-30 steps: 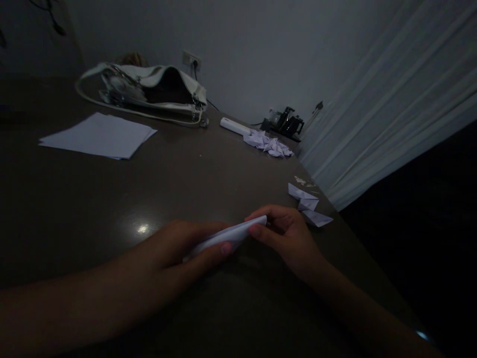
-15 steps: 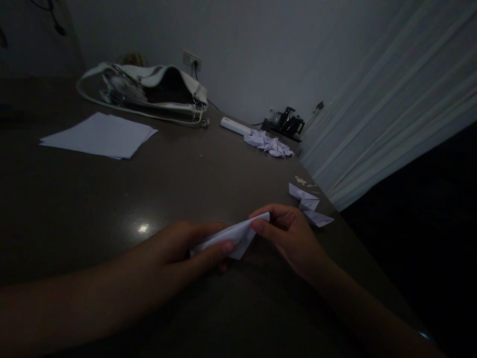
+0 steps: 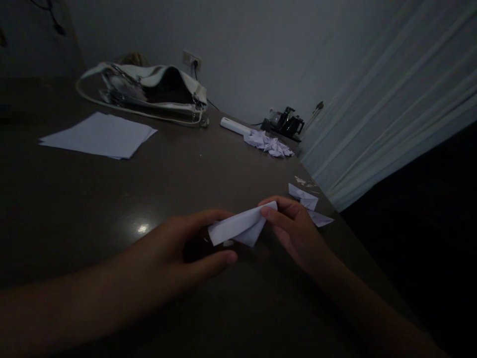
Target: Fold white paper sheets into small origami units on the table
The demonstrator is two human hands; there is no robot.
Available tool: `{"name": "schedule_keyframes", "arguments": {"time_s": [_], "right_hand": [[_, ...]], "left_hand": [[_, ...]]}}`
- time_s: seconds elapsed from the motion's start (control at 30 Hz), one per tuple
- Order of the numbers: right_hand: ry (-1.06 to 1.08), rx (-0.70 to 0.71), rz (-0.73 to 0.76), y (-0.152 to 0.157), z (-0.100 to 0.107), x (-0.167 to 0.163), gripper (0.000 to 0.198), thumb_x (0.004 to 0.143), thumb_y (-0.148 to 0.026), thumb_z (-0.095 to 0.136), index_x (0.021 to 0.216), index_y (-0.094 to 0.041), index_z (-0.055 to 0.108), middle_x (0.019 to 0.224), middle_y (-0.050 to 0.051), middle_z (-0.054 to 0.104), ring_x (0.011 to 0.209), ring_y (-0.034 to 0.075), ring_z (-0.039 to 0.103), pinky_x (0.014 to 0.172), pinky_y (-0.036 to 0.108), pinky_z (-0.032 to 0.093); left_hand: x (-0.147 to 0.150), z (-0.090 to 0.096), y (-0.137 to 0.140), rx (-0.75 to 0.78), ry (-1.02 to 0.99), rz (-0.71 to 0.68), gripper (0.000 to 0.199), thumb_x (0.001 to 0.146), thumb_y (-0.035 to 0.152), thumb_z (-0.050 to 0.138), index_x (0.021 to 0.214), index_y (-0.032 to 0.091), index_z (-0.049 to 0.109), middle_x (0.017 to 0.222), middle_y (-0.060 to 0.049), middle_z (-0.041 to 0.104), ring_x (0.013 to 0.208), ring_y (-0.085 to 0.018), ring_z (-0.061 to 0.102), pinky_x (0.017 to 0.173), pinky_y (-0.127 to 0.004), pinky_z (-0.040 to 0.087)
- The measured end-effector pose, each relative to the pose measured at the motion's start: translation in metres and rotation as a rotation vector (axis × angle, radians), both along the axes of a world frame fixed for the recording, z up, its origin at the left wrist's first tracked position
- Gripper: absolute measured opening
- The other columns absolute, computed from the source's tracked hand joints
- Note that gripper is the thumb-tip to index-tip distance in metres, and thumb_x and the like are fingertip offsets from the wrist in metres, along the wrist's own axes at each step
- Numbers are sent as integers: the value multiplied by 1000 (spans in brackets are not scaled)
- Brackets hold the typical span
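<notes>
A folded sheet of white paper [image 3: 238,224] is held tilted above the dark table, with a slanted flap hanging below its long folded strip. My right hand [image 3: 294,228] pinches its upper right corner between thumb and fingers. Around the left end is my left hand [image 3: 194,238], its thumb lowered away from the paper and its fingers behind it. Whether those fingers touch the back of the sheet is hidden. Just beyond my right hand lie folded paper pieces [image 3: 305,199] near the table's edge.
Loose white sheets [image 3: 99,134] lie at the left of the table [image 3: 179,174]. Behind them sits a white handbag [image 3: 160,92]. A heap of folded paper [image 3: 268,143] rests beside a white bar-shaped object [image 3: 234,125]. A black kettle set [image 3: 288,124] stands at the far end, near a pale curtain [image 3: 387,99].
My left thumb has come off the paper and dropped, opening that hand. My right hand has moved slightly up and right with the paper, whose left end now shows.
</notes>
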State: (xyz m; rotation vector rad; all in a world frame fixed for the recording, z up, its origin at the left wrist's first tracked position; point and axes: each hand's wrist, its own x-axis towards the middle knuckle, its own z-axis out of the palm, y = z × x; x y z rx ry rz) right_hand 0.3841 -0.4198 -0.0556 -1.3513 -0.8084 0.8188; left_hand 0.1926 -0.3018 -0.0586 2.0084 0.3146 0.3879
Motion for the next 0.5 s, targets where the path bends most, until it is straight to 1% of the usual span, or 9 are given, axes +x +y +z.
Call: {"name": "schedule_keyframes", "arguments": {"time_s": [0.07, 0.13, 0.17, 0.27, 0.37, 0.43, 0.5], "right_hand": [[17, 14, -29, 1, 1, 0, 13, 66, -26, 81, 72, -20, 71, 70, -1, 62, 67, 11, 54, 64, 23, 45], [15, 7, -30, 1, 0, 1, 16, 65, -27, 81, 75, -20, 71, 71, -1, 62, 67, 11, 53, 63, 23, 44], [5, -5, -23, 1, 0, 1, 17, 66, -28, 80, 77, -20, 71, 72, -1, 62, 67, 11, 53, 62, 23, 43], [-70, -34, 3, -2, -3, 1, 19, 71, -32, 78, 84, -21, 70, 73, -1, 60, 65, 10, 52, 59, 22, 42], [-151, -16, 60, -5, -3, 2, 25, 77, -41, 73, 90, -21, 68, 73, -1, 58, 61, 10, 51, 55, 22, 41], [-175, -26, 117, -6, -3, 2, 33, 75, -43, 75, 97, -21, 66, 74, -1, 59, 59, 9, 51, 52, 21, 41], [-199, -61, 138, -6, -2, 1, 37, 71, -38, 79, 100, -21, 65, 76, -1, 62, 57, 8, 52, 49, 20, 41]], "left_hand": [[2, -1, 1, -22, -15, -5, 40, 84, 43, 59, 120, 28, 64, 103, -1, 74, 85, -20, 70, 67, -24, 58], [4, 0, 3, -39, -25, 14, 33, 87, 39, 54, 115, 27, 67, 101, -1, 74, 87, -20, 70, 72, -25, 58], [5, 1, 3, -43, -25, 26, 32, 88, 38, 52, 112, 26, 69, 99, -1, 74, 86, -20, 70, 72, -26, 58], [7, 1, 6, -50, -16, 66, 32, 89, 39, 49, 105, 24, 71, 87, -2, 75, 75, -19, 70, 62, -25, 57], [8, 0, 8, -101, 12, 89, 33, 90, 44, 49, 94, 21, 72, 75, -1, 73, 67, -18, 68, 56, -23, 54], [9, 0, 8, -143, 23, 85, 34, 89, 46, 49, 87, 20, 72, 72, 0, 72, 65, -16, 67, 55, -21, 53], [10, 1, 8, -185, 15, 86, 32, 88, 45, 51, 83, 20, 71, 70, 0, 71, 63, -16, 66, 53, -21, 52]]}}
